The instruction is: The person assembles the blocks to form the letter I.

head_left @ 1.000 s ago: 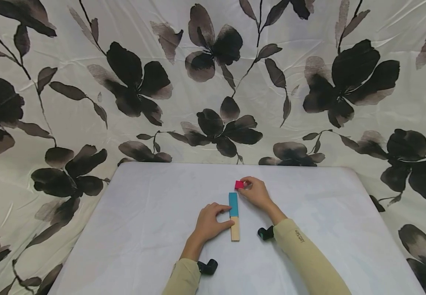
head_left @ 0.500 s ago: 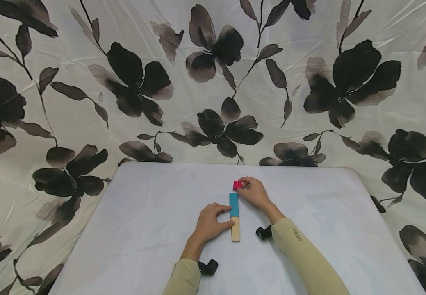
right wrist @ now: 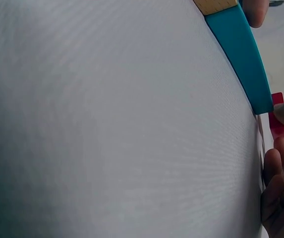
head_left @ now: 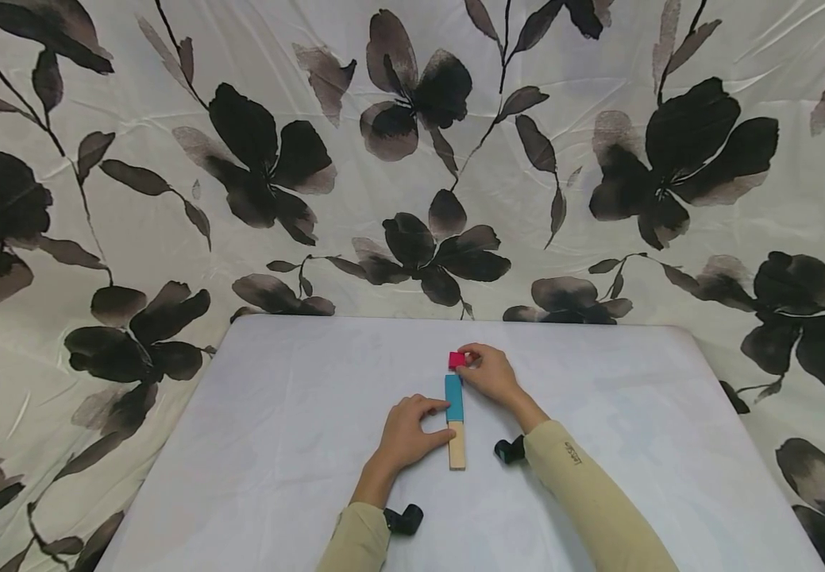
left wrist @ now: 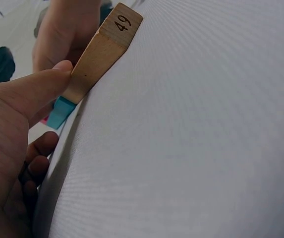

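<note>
A blue wooden block and a plain wooden block lie end to end in a line on the table. The plain one shows the number 49 on its near end in the left wrist view. My left hand touches this row from the left, index finger at the blue block and thumb against the plain block. Beyond the blue block's far end, my right hand pinches a small red block between thumb and fingers. In the head view a narrow gap shows between red and blue.
The white table spreads to both sides of the blocks, its far edge meeting a floral cloth behind. A black wrist camera sits at the left cuff, another black camera at the right cuff.
My right hand has shifted slightly left with the red block, bringing it more in line with the blue one. The left hand keeps its place at the row.
</note>
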